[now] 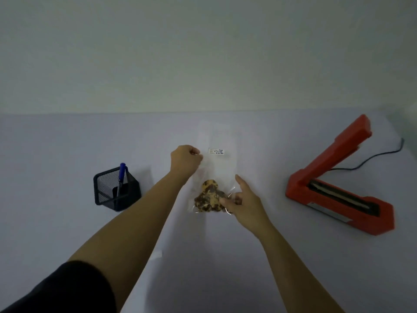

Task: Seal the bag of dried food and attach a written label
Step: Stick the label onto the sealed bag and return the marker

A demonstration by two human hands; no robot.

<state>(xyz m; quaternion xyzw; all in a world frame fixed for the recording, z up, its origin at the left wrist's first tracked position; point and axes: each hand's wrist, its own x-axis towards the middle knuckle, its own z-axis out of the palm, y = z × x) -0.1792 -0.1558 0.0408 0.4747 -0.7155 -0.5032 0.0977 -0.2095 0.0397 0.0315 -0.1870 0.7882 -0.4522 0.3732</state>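
My left hand is clenched on the left edge of the clear plastic bag, which lies flat on the white table between the black mesh pen pot on the left and the open red heat sealer on the right. That pinch keeps the film taut around the small white written label. My right hand steadies the near end, thumb on the brown dried food, forefinger straight. Whether its other fingers grip the bag, I cannot tell. The bag's far edge fades into the table, so any seal is unreadable.
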